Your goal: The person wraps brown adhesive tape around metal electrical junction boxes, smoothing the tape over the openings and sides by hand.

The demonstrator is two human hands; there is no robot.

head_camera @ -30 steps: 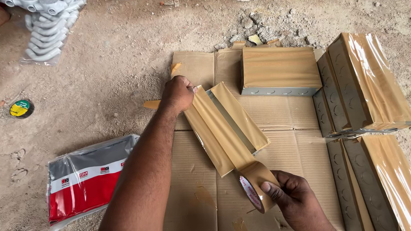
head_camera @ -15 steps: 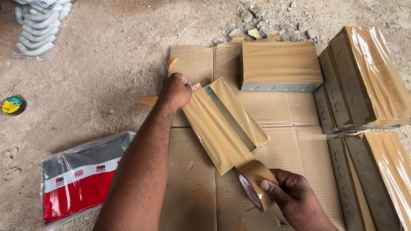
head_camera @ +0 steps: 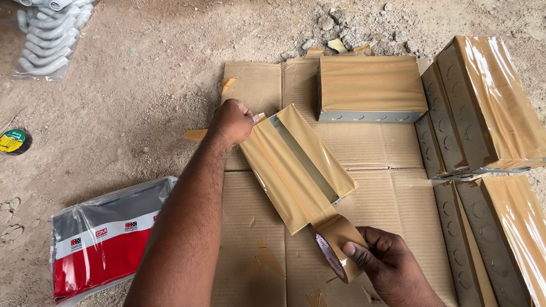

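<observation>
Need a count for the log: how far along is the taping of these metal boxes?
Done: one taped box lies on the cardboard sheet, and more taped boxes are stacked at the right. In hand: the left hand pins one end of a half-covered box while the right hand holds the brown tape roll at its other end. Left: a strip along the middle of that box is uncovered.
</observation>
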